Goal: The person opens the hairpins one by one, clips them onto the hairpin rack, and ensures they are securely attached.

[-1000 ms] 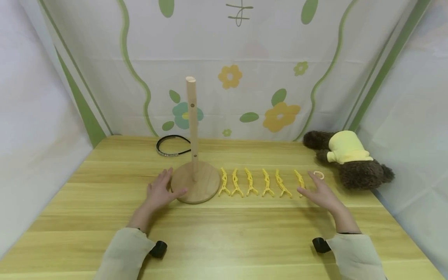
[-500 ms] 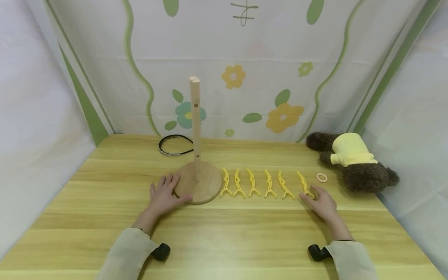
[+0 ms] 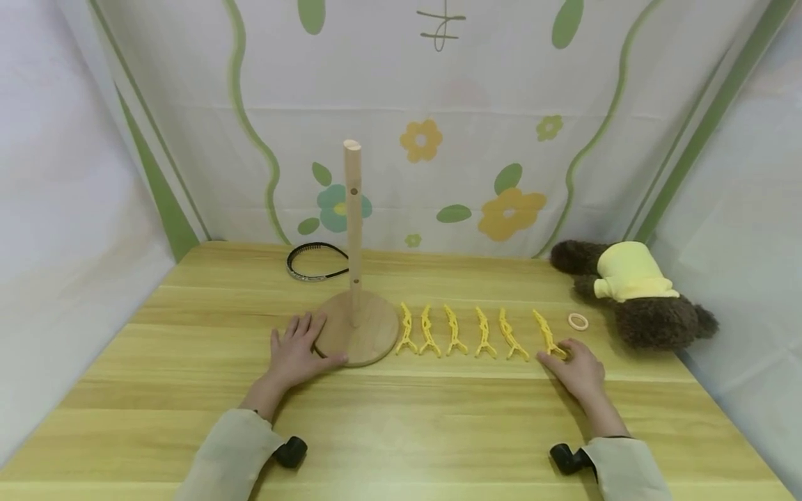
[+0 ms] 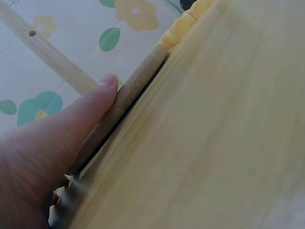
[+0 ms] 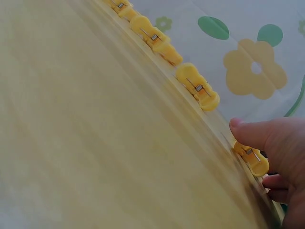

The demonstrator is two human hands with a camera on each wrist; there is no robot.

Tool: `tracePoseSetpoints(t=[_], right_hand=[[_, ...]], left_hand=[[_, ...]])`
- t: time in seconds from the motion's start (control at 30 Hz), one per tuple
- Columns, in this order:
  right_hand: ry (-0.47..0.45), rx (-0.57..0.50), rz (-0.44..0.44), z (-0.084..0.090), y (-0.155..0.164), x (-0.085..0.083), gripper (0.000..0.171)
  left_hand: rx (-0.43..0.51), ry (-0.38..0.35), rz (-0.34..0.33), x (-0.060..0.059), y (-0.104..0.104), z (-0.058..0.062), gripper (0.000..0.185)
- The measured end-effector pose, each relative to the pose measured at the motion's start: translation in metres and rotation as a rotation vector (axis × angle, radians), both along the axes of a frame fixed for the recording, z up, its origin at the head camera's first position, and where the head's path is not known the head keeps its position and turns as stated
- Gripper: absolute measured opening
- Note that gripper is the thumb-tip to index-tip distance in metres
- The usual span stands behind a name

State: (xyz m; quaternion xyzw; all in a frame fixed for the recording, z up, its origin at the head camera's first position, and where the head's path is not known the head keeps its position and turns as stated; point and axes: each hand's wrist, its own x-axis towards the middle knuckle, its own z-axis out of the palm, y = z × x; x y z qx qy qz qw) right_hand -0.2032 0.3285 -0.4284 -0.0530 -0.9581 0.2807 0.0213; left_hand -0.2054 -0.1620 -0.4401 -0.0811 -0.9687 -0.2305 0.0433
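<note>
Beige sleeves [image 3: 232, 452] reach in from the near edge of the desk [image 3: 401, 431], one from each side, with a small black part at each cuff. Farther on, the left hand [image 3: 299, 353] lies flat against the near left rim of the stand [image 3: 357, 327], a round wooden base with an upright post. Its fingers are straight and spread over the rim, and the thumb [image 4: 102, 93] presses along the edge of the base, as the left wrist view shows; it grips nothing.

On the other side, the right hand [image 3: 575, 369] rests on the desk at the right end of a row of six yellow clips [image 3: 457, 332]. Its curled fingers and thumb [image 5: 248, 131] close on the near end of the rightmost clip [image 3: 548, 334], which lies flat on the wood. The other five clips lie side by side between this hand and the stand, each apart from the next, the leftmost just beside the base.

Beyond the right hand, a small pale ring [image 3: 578, 321] lies near a brown plush toy [image 3: 633, 296] in a yellow top, lying on its side at the far right. Behind the stand, at the far left, a black headband [image 3: 313, 261] lies close to the flowered backdrop [image 3: 438, 139].
</note>
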Motion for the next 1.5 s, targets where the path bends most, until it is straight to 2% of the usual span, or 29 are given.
tracePoseSetpoints(t=[0.2, 0.47, 0.6, 0.73, 0.83, 0.97, 1.07, 1.3, 1.4, 1.5], right_hand=[[0.031, -0.01, -0.047, 0.002, 0.0, 0.002, 0.066], [0.058, -0.077, -0.109, 0.001, -0.002, 0.005, 0.061], [0.103, -0.077, -0.126, 0.0, -0.003, 0.005, 0.055], [0.132, -0.089, -0.18, 0.0, -0.003, 0.003, 0.049], [0.142, -0.12, -0.225, 0.002, -0.003, 0.002, 0.049], [0.161, -0.196, -0.244, 0.005, -0.002, 0.001, 0.053], [0.166, -0.226, -0.239, 0.005, 0.0, -0.001, 0.055], [0.184, -0.132, -0.162, 0.011, 0.003, -0.005, 0.047], [0.188, -0.125, -0.102, 0.022, 0.001, -0.007, 0.048], [0.214, -0.1, -0.003, 0.033, -0.004, -0.012, 0.046]], left_hand=[[-0.003, -0.003, -0.003, -0.001, 0.001, -0.001, 0.097], [0.002, -0.006, -0.005, -0.001, -0.001, 0.0, 0.098], [0.001, -0.013, -0.001, 0.0, -0.003, 0.0, 0.098], [0.007, -0.011, -0.001, 0.0, -0.003, -0.001, 0.098], [0.01, -0.013, -0.003, 0.001, -0.002, -0.001, 0.098], [0.012, -0.011, -0.004, 0.001, 0.0, -0.001, 0.098], [0.014, -0.014, -0.005, 0.0, 0.0, -0.001, 0.098], [0.016, -0.021, -0.009, 0.0, 0.0, -0.001, 0.099], [0.014, -0.017, -0.01, 0.0, 0.001, -0.001, 0.099], [0.01, -0.014, -0.009, 0.0, 0.001, -0.001, 0.098]])
